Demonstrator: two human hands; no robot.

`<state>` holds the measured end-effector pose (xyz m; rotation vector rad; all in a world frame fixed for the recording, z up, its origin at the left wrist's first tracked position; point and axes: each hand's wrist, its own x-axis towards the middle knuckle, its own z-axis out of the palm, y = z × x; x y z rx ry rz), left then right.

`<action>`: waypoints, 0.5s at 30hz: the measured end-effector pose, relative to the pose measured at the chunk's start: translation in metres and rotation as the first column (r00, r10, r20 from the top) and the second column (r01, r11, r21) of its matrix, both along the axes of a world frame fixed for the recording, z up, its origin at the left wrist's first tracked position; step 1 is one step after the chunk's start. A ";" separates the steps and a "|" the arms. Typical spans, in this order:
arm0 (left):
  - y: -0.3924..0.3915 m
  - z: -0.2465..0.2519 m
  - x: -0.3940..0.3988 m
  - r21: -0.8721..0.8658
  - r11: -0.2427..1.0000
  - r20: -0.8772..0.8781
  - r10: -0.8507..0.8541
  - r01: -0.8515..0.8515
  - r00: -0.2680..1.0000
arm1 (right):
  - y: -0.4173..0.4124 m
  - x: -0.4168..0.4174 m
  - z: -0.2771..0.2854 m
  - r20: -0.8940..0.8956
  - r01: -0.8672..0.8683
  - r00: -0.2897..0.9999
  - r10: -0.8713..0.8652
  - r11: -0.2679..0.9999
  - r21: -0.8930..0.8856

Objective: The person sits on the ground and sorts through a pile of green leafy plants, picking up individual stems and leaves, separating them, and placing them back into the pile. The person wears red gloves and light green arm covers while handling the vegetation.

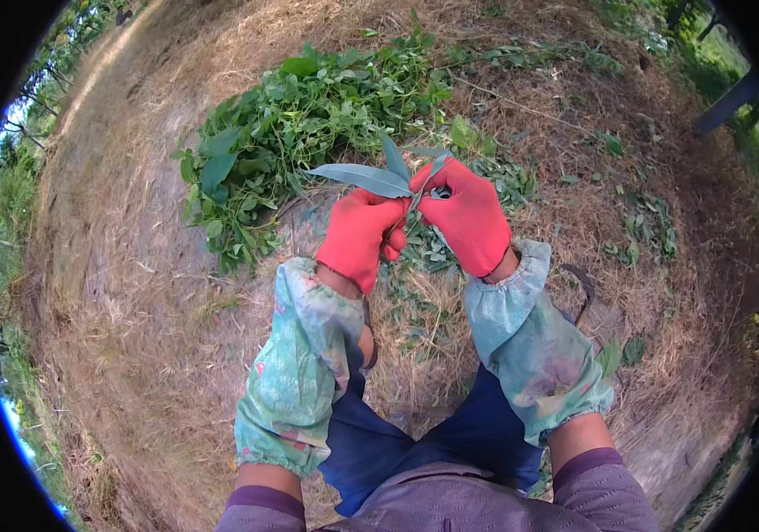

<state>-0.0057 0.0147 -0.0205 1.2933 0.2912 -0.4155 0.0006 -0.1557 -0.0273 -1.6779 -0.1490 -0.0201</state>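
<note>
Both hands wear red gloves, with patterned green sleeve covers on the forearms. My left hand (pixel 361 233) grips the stem of a leafy sprig (pixel 369 179) whose long blue-green leaves spread out above the fingers. Close beside it, my right hand (pixel 469 213) pinches the upper part of the same sprig, with a narrow leaf (pixel 437 165) folded at its fingertips. Just beyond the hands lies a heap of cut green vines and leaves (pixel 313 110). Loose leaves (pixel 434 249) are scattered on the ground beneath them. The gloves hide part of the stem.
A sickle (pixel 582 286) with a dark curved blade lies right of my right forearm, its handle partly hidden. Dry grass (pixel 153 346) covers the ground. A long thin stem (pixel 519 106) stretches beyond the right hand. Cut leaves (pixel 648 223) lie farther right. A post (pixel 731 100) stands at the upper right.
</note>
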 end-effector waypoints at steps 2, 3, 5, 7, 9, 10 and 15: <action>0.000 0.003 0.000 0.008 1.000 -0.009 0.024 -0.023 1.000 | 0.001 -0.003 0.003 0.049 0.008 0.999 -0.009 1.000 0.010; 0.000 0.003 -0.001 0.012 0.999 -0.015 0.035 -0.035 0.999 | 0.002 -0.004 0.004 0.073 0.012 0.997 -0.013 1.000 0.015; 0.003 0.000 0.000 -0.009 1.000 0.015 0.003 -0.003 1.000 | 0.003 -0.005 0.003 0.208 0.028 0.978 -0.019 0.999 -0.041; 0.002 0.005 0.000 0.001 1.000 0.017 -0.030 0.030 0.999 | 0.004 -0.003 0.001 0.338 0.070 0.940 -0.047 0.996 -0.056; 0.000 0.013 -0.002 0.037 0.998 -0.009 -0.059 0.059 0.998 | 0.005 0.000 -0.003 0.461 0.125 0.882 -0.097 0.992 -0.029; 0.001 0.012 -0.002 -0.034 0.996 -0.010 -0.080 0.079 0.997 | 0.003 0.000 -0.003 0.356 0.075 0.934 -0.045 0.995 -0.071; 0.004 0.025 -0.005 -0.241 0.967 0.029 -0.081 0.086 0.996 | -0.001 -0.002 0.014 -0.239 0.014 0.969 0.056 0.958 0.285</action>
